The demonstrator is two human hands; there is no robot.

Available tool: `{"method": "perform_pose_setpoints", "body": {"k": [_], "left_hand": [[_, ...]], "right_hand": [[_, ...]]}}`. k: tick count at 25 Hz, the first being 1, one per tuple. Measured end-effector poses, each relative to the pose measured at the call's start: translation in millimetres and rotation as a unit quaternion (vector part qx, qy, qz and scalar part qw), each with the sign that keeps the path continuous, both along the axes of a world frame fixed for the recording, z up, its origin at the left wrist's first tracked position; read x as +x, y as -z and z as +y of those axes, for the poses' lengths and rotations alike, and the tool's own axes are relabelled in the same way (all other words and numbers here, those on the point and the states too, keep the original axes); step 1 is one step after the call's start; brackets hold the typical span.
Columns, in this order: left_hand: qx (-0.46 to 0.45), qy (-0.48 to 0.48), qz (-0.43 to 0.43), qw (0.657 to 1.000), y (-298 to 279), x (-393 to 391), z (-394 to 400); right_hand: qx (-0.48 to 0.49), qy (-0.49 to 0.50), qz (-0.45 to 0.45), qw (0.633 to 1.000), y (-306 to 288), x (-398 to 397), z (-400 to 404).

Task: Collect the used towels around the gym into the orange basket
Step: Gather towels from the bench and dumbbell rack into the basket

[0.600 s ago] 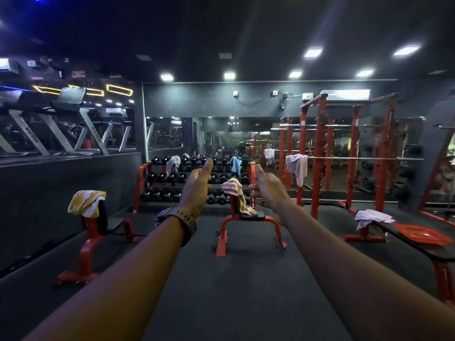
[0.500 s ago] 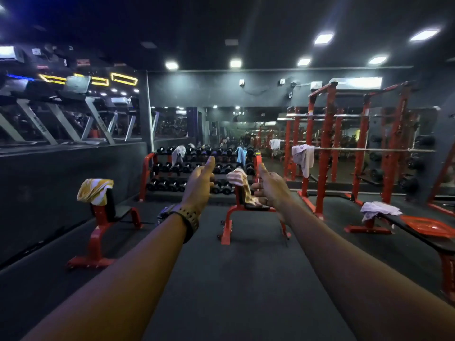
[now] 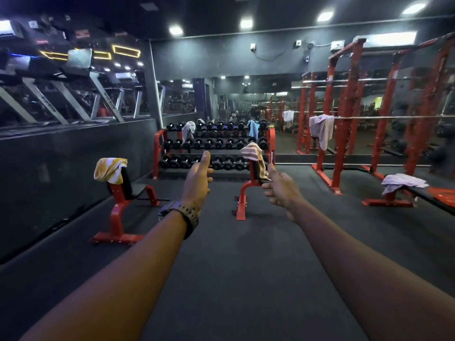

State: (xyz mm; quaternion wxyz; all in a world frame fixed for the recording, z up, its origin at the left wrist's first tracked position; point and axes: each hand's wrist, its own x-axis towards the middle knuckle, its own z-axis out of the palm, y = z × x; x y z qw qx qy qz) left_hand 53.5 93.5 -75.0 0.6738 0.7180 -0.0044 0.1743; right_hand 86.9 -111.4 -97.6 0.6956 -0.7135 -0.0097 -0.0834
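Observation:
Both my arms reach forward over the dark floor, holding nothing. My left hand (image 3: 198, 180), with a watch on the wrist, has its thumb up and fingers loosely spread. My right hand (image 3: 280, 189) has its thumb up and fingers curled in. A yellow striped towel (image 3: 109, 169) lies over the left bench. A pink striped towel (image 3: 252, 153) hangs on the middle bench just beyond my right hand. A grey towel (image 3: 188, 129) and a blue towel (image 3: 253, 129) hang on the dumbbell rack. The orange basket (image 3: 443, 193) shows at the right edge, beside a white towel (image 3: 401, 182).
A pale towel (image 3: 321, 129) hangs from the bar of the red squat rack (image 3: 344, 114) on the right. The dumbbell rack (image 3: 211, 146) stands against a mirrored back wall. Treadmills (image 3: 73, 94) line a raised platform on the left. Red benches (image 3: 118, 207) stand on the floor.
The view has tipped downward and come closer to the benches. My left hand's fingers have loosened from a closed thumbs-up. My right hand stays curled.

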Motion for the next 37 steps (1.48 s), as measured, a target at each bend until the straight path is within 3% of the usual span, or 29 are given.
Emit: {"method": "perform_pose_setpoints", "body": {"k": [7, 15, 23, 37], "left_hand": [[-0.002, 0.000, -0.017, 1.000, -0.4, 94.0, -2.6], [0.004, -0.013, -0.048, 0.999, -17.9, 276.1, -41.4], [-0.015, -0.014, -0.026, 0.999, 11.4, 480.4, -54.3], [-0.016, 0.024, -0.010, 1.000, 33.4, 928.0, -38.3]], "right_hand": [[-0.035, 0.021, -0.017, 0.999, 1.1, 99.3, -5.0], [-0.047, 0.046, -0.044, 0.997, -11.9, 302.9, -65.8], [-0.081, 0.050, -0.012, 0.995, 21.5, 510.3, -80.9], [-0.075, 0.078, 0.019, 0.994, 46.5, 928.8, -72.1]]}}
